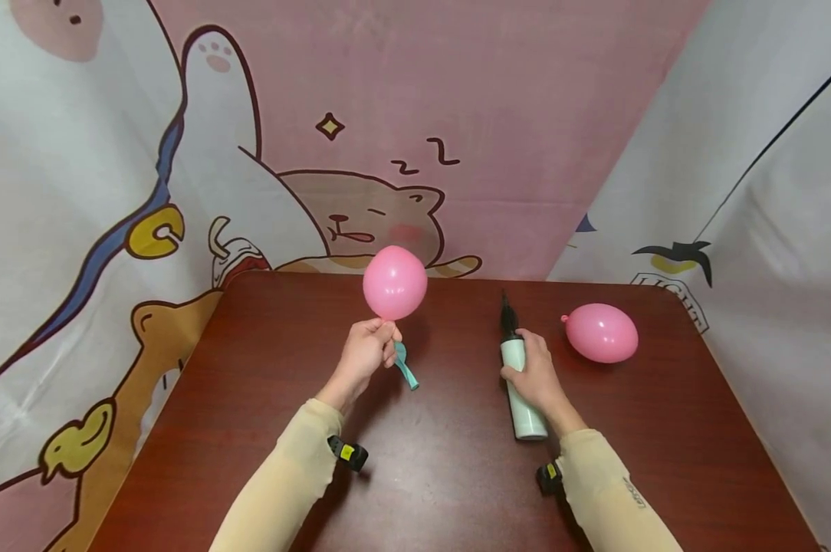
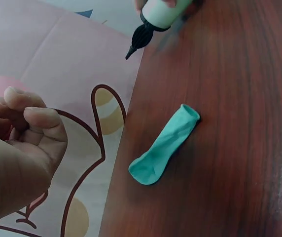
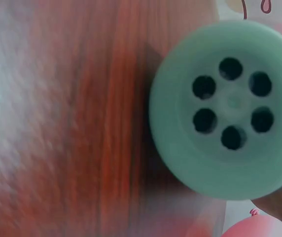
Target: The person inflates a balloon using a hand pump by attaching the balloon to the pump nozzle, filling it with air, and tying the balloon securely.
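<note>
My left hand (image 1: pixel 369 354) pinches the neck of a round, inflated pink balloon (image 1: pixel 395 284), which stands up above the fingers. In the left wrist view, curled fingers hide most of that balloon. Just beyond this hand, a limp teal balloon (image 2: pixel 164 145) lies on the table. My right hand (image 1: pixel 536 372) grips a pale green hand pump (image 1: pixel 528 414) around its barrel, its black nozzle (image 1: pixel 508 316) pointing away from me. The right wrist view shows the pump's round end (image 3: pixel 233 168) with several dark holes.
A second inflated pink balloon (image 1: pixel 602 333), its neck knotted, rests on the brown table (image 1: pixel 429 483) right of the pump. Behind the table's far edge hangs a cartoon-printed cloth (image 1: pixel 526 130), which also runs along both sides.
</note>
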Demonstrator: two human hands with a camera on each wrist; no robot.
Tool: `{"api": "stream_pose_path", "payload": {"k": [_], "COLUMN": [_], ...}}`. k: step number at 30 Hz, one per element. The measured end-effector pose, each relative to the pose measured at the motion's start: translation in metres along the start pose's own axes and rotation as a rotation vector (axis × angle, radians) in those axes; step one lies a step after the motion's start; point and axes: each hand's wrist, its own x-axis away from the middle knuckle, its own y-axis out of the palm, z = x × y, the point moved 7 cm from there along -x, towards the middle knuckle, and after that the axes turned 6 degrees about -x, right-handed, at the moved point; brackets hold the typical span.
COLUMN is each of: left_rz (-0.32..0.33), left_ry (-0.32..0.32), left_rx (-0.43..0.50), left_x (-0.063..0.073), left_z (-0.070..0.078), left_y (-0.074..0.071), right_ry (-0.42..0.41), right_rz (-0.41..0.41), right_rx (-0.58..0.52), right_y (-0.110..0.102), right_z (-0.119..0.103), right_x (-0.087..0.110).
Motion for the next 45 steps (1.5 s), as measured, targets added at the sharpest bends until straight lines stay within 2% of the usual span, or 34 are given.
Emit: {"api": "stream_pose_path", "payload": {"k": [10,14,16,18,20,24,26,31,34,41,45], "left_rz": [-0.090,-0.120,-0.132,-0.139,-0.149,-0.185,-0.204,-0.237,-0.264,-0.312,-0.317], "left_ry": [-0.012,0.000,0.004,-0.003,-0.011,-0.028,-0.030,-0.026,-0.026,-0.020,0.022], "left_rx": [0.017,0.020,0.016,0.019,0.023,0.041,0.052,0.081,0.062,-0.039,-0.112], "left_x": [0.007,0.009,0.009,0.010,0.010,0.012,0.013,0.015,0.016,0.017,0.018], "left_z": [0.004,0.006,0.008,0.009,0.010,0.010,0.011,0.009,0.006,0.004,0.008], "left_y": [0.020,0.027,0.030,0.034,0.038,0.050,0.057,0.073,0.080,0.086,0.086], "right_ry": [0.030,-0.039,-0.086,-0.127,-0.146,-0.076,-0.027,0.019,0.046,0.112,0.134], "right_rz": [-0.003,0.087,0.148,0.168,0.117,-0.071,-0.131,-0.190,-0.221,-0.153,-0.094], "right_rx": [0.081,0.111,0.078,0.001,-0.140,-0.482,-0.637,-0.907,-1.032,-1.262,-1.345], "right_y": [-0.009,-0.018,-0.021,-0.021,-0.013,0.013,0.026,0.047,0.056,0.059,0.057], "right_z": [0.007,-0.007,-0.021,-0.038,-0.054,-0.075,-0.080,-0.094,-0.101,-0.105,-0.107], "right_x": [-0.010,-0.008,-0.005,-0.001,0.003,0.010,0.011,0.012,0.012,0.008,0.007]}}
